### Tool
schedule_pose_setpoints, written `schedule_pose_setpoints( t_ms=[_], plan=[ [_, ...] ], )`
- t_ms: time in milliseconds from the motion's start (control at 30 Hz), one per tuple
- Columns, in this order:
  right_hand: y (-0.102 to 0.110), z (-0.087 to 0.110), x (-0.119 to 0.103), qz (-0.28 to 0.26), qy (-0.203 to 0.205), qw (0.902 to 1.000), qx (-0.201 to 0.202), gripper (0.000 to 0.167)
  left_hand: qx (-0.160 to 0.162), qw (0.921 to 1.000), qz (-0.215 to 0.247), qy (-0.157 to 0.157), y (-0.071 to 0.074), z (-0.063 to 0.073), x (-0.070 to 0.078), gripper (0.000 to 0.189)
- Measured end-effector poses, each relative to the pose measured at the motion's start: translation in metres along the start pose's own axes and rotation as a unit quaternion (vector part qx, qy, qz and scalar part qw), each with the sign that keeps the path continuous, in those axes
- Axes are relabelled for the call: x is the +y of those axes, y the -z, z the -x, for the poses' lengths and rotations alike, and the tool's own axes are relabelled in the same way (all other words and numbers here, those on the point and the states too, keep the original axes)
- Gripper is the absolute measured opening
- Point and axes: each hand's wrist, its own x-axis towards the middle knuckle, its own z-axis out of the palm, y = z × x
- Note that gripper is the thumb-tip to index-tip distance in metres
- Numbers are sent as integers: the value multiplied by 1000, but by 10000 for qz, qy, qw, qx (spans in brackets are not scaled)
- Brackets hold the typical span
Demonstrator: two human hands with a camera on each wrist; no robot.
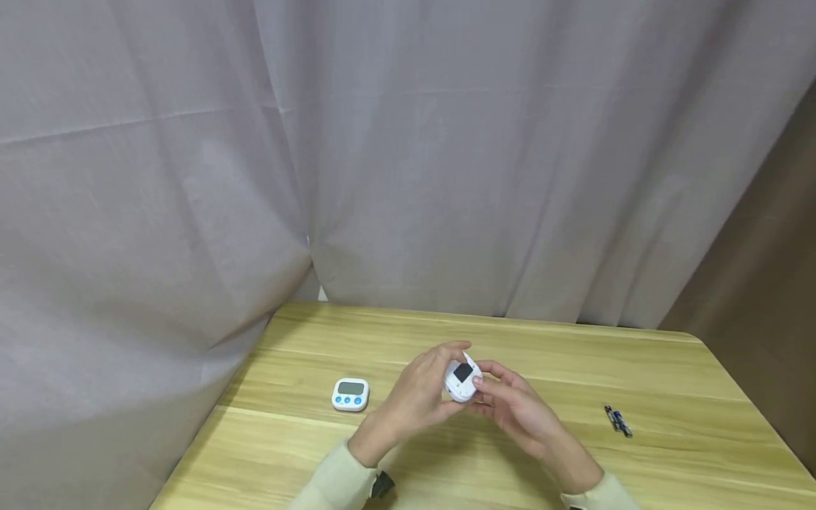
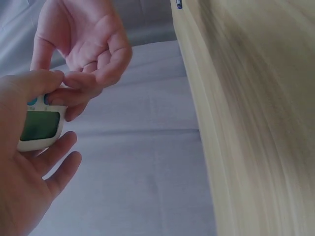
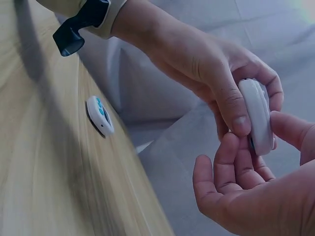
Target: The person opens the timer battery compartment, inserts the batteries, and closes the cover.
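A white digital timer (image 1: 454, 390) is held above the table between both hands, its back turned up toward the head view. That back bears a dark square patch (image 1: 463, 372), and a thin white piece (image 1: 469, 359) sticks up at its upper edge. In the left wrist view the timer's screen (image 2: 40, 125) and blue buttons show. My left hand (image 1: 417, 389) grips the timer by its edges, thumb and fingers on opposite sides. With the thumb on the back and fingers underneath, my right hand (image 1: 519, 411) pinches the timer's right side.
A second white timer (image 1: 350, 405) with blue buttons lies screen up on the wooden table (image 1: 306, 340), left of the hands. Small batteries (image 1: 617, 421) lie together at the right. Grey curtains (image 1: 421, 177) hang behind the table and along its left side.
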Motion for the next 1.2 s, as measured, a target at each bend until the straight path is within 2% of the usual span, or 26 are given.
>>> schedule_pose_setpoints(
  t_ms=[133, 233, 300, 367, 467, 600, 767, 933, 1033, 1200],
  plan=[
    [-1, 2, -3, 54, 105, 9999, 29, 24, -203, 9996, 193, -69, 3, -1, 1, 81],
    [-2, 4, -6, 143, 226, 9996, 55, 26, -445, 9959, 777, 104, 10, -1, 2, 90],
    [-2, 5, -8, 168, 291, 9994, 36, 27, -591, 9890, 1309, 363, 15, -1, 2, 93],
    [-3, 5, -10, 183, 335, 9993, 0, 29, -682, 9783, 1850, 637, 19, -1, 1, 93],
    [-3, 7, -12, 186, 356, 9992, -42, 30, -744, 9635, 2425, 859, 23, 0, -1, 92],
    [-2, 8, -13, 191, 368, 9991, -62, 31, -746, 9528, 2803, 898, 24, 0, -4, 88],
    [-1, 8, -12, 77, 468, 9986, -254, 33, -798, 9459, 2995, 956, 21, 0, -8, 88],
    [-2, 8, -8, 48, 472, 9983, -343, 35, -885, 9472, 2871, 1123, 21, 3, -7, 87],
    [-3, 9, -7, 107, 452, 9984, -315, 34, -910, 9549, 2597, 1118, 22, 3, -6, 88],
    [-6, 11, -8, 297, 419, 9984, -235, 33, -959, 9662, 2204, 936, 23, 2, -3, 89]
  ],
)
